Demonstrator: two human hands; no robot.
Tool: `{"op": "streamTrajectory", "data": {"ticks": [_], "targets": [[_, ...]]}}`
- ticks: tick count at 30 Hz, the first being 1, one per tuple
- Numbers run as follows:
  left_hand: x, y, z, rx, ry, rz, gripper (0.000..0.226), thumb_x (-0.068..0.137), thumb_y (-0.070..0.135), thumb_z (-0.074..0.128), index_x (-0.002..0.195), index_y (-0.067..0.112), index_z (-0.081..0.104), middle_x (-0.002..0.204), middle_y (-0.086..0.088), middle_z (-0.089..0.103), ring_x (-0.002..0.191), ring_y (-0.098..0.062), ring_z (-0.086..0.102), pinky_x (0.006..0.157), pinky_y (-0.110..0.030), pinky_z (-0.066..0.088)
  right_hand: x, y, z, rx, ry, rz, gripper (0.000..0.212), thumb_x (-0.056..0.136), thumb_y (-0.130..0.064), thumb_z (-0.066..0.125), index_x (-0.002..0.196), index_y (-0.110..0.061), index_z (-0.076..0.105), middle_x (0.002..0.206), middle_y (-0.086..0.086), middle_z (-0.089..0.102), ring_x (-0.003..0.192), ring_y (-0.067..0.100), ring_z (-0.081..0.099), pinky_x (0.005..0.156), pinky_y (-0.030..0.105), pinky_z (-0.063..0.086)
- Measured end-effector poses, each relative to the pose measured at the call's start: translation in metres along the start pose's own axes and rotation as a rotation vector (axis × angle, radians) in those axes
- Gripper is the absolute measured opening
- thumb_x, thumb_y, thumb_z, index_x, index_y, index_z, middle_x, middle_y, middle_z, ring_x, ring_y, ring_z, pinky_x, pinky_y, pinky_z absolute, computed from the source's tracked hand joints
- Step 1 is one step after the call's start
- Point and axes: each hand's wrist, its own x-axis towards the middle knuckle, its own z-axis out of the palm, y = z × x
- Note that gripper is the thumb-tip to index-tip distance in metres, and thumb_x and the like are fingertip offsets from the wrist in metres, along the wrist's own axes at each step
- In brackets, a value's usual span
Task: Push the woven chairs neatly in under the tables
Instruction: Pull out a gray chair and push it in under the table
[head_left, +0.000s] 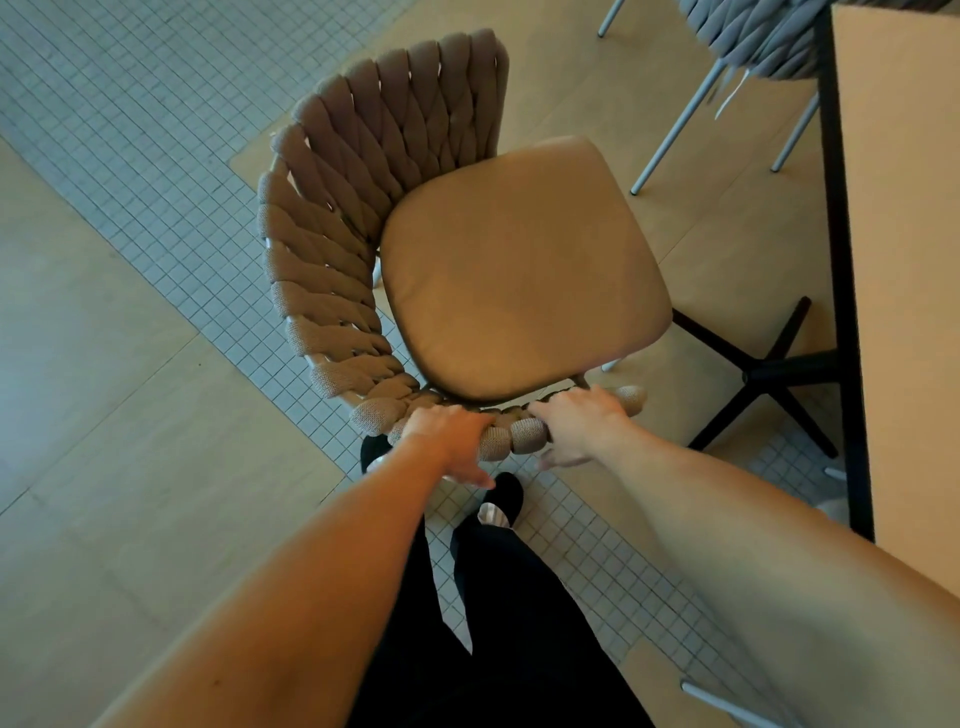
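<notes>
So I've got both hands on the tan woven chair (363, 249), which takes up the middle of the frame. My left hand (451, 441) is wrapped over the chunky braided rim at the bottom centre, fingers curled over the inner side and thumb down the outside. My right hand (582, 428) grips the same rim just to the right of it, near the end of the braid. Both are properly holding on, not just resting.

The chair isn't under anything yet. Its seat cushion (524, 270) is fully in the open, and the whole thing sits at an angle, straddling the strip of small grey tiles (171, 171) and the beige floor. The table (898, 260) runs down the right edge of the frame, with its black cross-shaped base (769, 371) just right of the cushion's lower corner. So the seat is near the table but well short of tucked in, and I'd say it needs turning to square up before it goes in.

There's also a grey woven chair (753, 36) at the upper right, close against the table edge. I can't tell from here whether it's fully in. My guess: this one is barely started, mostly all still to do.
</notes>
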Motion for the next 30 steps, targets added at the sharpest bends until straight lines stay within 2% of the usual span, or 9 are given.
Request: {"op": "streamTrajectory", "data": {"ticks": [4,8,10,14,20,26,30], "targets": [[0.010,0.032,0.008,-0.118,0.071,-0.056,0.078,0.074,0.060,0.078,0.138,0.032,0.044,0.126,-0.001,0.063,0.115,-0.028,0.060,0.093,-0.043,0.050,-0.002,0.032,0.000,0.011,-0.014,0.051,0.060,0.075,-0.069,0.073,0.122,-0.036,0.056,0.121,0.002,0.067,0.115,0.028,0.061,0.098,0.041,0.047],[0.014,0.038,0.013,-0.052,0.160,-0.076,0.053,0.088,0.031,0.071,0.134,0.029,0.044,0.117,-0.003,0.065,0.108,-0.031,0.063,0.086,-0.044,0.051,-0.001,0.044,0.003,0.040,-0.010,0.052,0.054,0.078,-0.067,0.073,0.118,-0.033,0.060,0.117,0.002,0.068,0.112,0.027,0.063,0.089,0.037,0.049],[0.015,0.036,0.014,-0.041,0.190,-0.061,0.050,0.089,0.024,0.067,0.133,0.030,0.046,0.115,-0.003,0.066,0.106,-0.031,0.063,0.085,-0.044,0.051,-0.001,0.043,0.003,0.033,0.004,0.042,0.053,0.079,-0.066,0.073,0.118,-0.032,0.061,0.116,0.004,0.067,0.112,0.028,0.062,0.088,0.036,0.049],[0.012,0.034,0.015,-0.037,0.195,-0.036,0.052,0.090,0.021,0.063,0.137,0.032,0.045,0.115,-0.003,0.066,0.107,-0.030,0.063,0.084,-0.042,0.048,-0.004,0.039,0.006,0.063,0.009,0.063,0.047,0.081,-0.065,0.071,0.114,-0.033,0.063,0.113,0.003,0.066,0.109,0.029,0.062,0.086,0.037,0.051],[0.001,0.015,0.024,0.015,0.186,-0.005,0.057,0.091,0.022,0.061,0.142,0.037,0.039,0.119,0.001,0.065,0.109,-0.028,0.062,0.083,-0.041,0.047,-0.007,0.014,0.015,0.154,-0.010,0.084,0.044,0.081,-0.066,0.070,0.114,-0.036,0.063,0.111,0.001,0.065,0.108,0.028,0.063,0.092,0.044,0.053],[-0.017,-0.020,0.032,0.097,0.179,0.040,0.059,0.091,0.025,0.062,0.143,0.041,0.038,0.125,0.004,0.062,0.112,-0.025,0.061,0.085,-0.041,0.049,-0.001,-0.031,0.029,0.256,-0.044,0.134,0.057,0.080,-0.071,0.067,0.122,-0.032,0.059,0.120,0.005,0.060,0.115,0.032,0.057,0.096,0.050,0.050],[-0.029,-0.042,0.036,0.142,0.216,0.065,0.061,0.093,0.026,0.061,0.145,0.047,0.036,0.125,0.008,0.063,0.111,-0.020,0.061,0.084,-0.037,0.050,0.005,-0.058,0.037,0.320,-0.071,0.152,0.064,0.079,-0.075,0.066,0.123,-0.029,0.059,0.122,0.004,0.057,0.116,0.033,0.056,0.095,0.052,0.049]]}}
